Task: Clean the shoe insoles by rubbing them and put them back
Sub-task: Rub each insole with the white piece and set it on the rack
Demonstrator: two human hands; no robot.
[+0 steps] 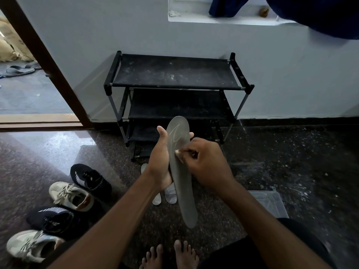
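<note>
In front of the black fabric shoe rack (174,74), the left hand (161,162) grips the long grey foam insole (184,200) at its middle and holds it above the floor. The right hand (207,166) pinches a small white piece (177,151) against its face. The rubbing step seems to be in hand; the next move probably calls for strokes along the part not yet rubbed. The pale logo line on the insole has no readable letters.

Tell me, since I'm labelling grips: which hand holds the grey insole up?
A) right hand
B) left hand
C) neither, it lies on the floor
B: the left hand grips the grey insole, while the right hand pinches a small pale piece against its face.
</note>
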